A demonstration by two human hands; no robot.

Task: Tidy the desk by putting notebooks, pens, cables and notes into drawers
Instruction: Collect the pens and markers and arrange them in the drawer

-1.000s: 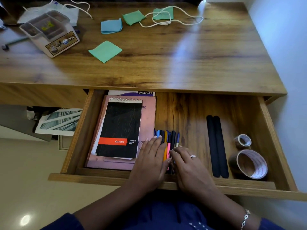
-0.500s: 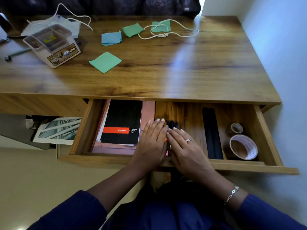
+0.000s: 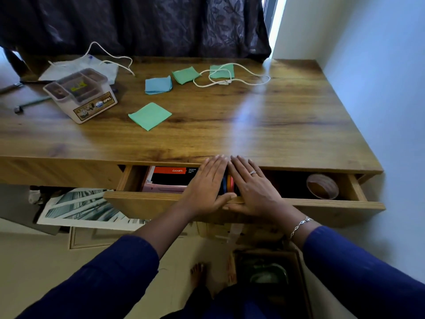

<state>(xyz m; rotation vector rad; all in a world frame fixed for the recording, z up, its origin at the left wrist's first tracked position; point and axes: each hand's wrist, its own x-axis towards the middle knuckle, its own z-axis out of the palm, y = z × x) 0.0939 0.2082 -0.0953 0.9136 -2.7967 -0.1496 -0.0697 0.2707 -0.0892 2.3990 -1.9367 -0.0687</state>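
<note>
The desk drawer (image 3: 149, 201) is only partly out. Both my hands lie flat, side by side, over the coloured pens (image 3: 228, 183) in it. My left hand (image 3: 207, 187) and my right hand (image 3: 250, 189) have their thumbs on the drawer's front edge and grip nothing. A black spiral pad (image 3: 172, 176) lies on a pink notebook (image 3: 161, 188) in the drawer's left part. On the desk top (image 3: 276, 125) lie a green note (image 3: 150, 115), a blue note (image 3: 158, 85), two more green notes (image 3: 185, 74) and a white cable (image 3: 230, 81).
A tape roll (image 3: 322, 186) sits at the drawer's right end. A white plastic box (image 3: 80, 95) stands at the desk's left, with a white bag and a second cord (image 3: 110, 56) behind it. The wall runs close on the right. Papers and a carton lie on the floor below.
The drawer has slid well in under the desk, with both hands moving in with it over the pens. The black sticks and small tape roll are now out of sight.
</note>
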